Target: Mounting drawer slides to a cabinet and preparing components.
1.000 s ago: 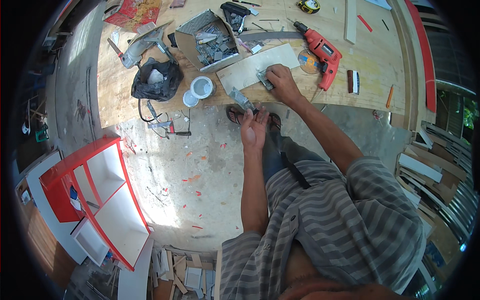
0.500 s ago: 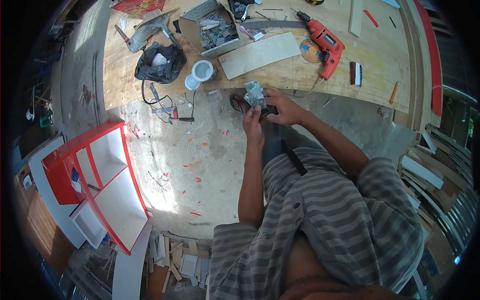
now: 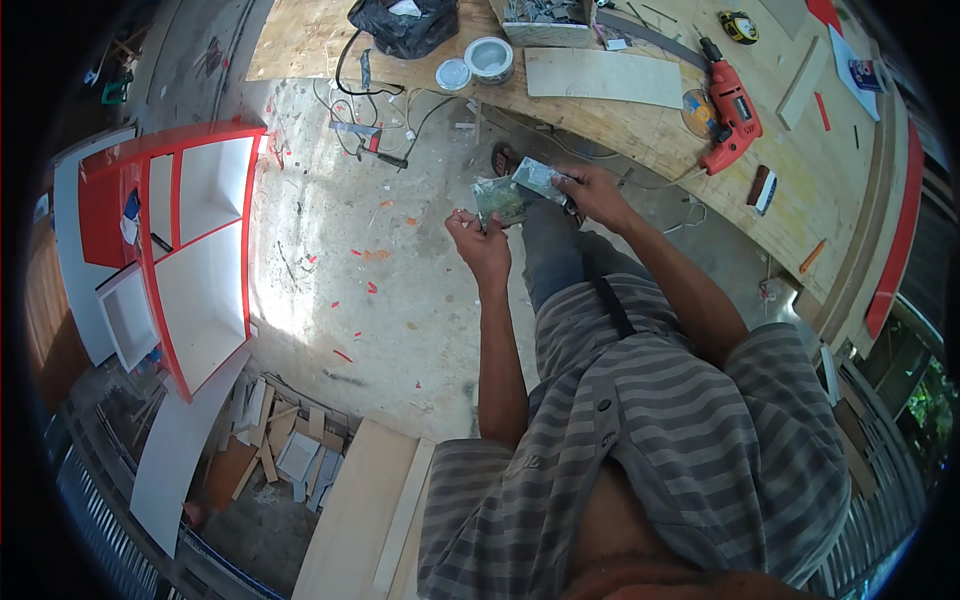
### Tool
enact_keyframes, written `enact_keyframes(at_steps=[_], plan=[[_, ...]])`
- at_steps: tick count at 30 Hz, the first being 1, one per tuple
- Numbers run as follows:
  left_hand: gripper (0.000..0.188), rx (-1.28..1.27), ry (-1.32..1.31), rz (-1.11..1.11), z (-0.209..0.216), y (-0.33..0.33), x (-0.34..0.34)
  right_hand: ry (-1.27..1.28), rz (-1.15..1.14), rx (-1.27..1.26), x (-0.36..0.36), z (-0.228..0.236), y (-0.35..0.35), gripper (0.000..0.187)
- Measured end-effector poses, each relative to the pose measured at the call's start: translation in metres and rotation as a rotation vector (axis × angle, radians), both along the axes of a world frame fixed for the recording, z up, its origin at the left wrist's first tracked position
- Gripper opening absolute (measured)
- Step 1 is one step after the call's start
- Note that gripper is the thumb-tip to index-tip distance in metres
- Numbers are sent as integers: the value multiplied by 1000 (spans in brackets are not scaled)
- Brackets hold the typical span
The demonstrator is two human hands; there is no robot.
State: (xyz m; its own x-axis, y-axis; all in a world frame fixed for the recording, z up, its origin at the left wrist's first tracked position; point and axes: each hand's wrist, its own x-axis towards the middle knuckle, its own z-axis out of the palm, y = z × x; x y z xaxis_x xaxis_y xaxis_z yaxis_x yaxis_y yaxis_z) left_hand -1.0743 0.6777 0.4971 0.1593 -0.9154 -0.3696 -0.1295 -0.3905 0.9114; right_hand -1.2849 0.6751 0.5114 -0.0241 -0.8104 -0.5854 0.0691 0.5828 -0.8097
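Note:
In front of my legs, my left hand [image 3: 482, 250] grips a flat, grey-green scraper [image 3: 499, 203] smeared with whitish paste along its far edge. My right hand [image 3: 597, 197] is closed on a putty knife [image 3: 538, 178], whose wide, pale blade points left. The knife's blade lies close beside the scraper's upper right corner; I cannot tell whether they touch. Beyond my hands, on the workbench [image 3: 630, 125], stands an open can [image 3: 489, 60] of grey paste, with a round lid [image 3: 453, 74] next to it.
A red drill [image 3: 735, 118], a pale board [image 3: 603, 77], a brush [image 3: 762, 189] and a tape measure [image 3: 739, 27] lie on the bench. On the floor at left is a red-and-white cabinet [image 3: 205, 260]. Cords trail below the bench, and wood scraps [image 3: 285, 450] lie lower left.
The two blades, stacked together before, are now side by side, my hands farther apart. My view has turned, so the bench and cabinet sit higher in the picture.

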Motion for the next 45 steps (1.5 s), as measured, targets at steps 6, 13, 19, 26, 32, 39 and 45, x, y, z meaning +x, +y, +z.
enact_keyframes(at_steps=[6, 13, 19, 26, 32, 39, 45], plan=[[37, -16, -274, -152, -15, 14, 4, 382, 255, -248, 41, -25, -25, 30], [33, 247, -113, 64, 1, 15, 0, 680, 316, -415, 51, -18, -60, 34], [16, -170, -420, -75, 5, -6, -32, 829, 492, -468, 27, -20, -45, 34], [16, -220, -613, -190, -20, -57, -67, 619, 127, -657, -19, 10, -7, 39], [20, 225, 504, -8, 13, -89, -147, 714, -367, -314, -108, 39, 31, 28], [29, 544, 614, 6, -45, -105, -228, 1219, 0, -825, -128, 37, -23, 26], [28, 551, 537, -64, -51, -105, -228, 1142, 205, -662, -116, -2, -47, 34]])
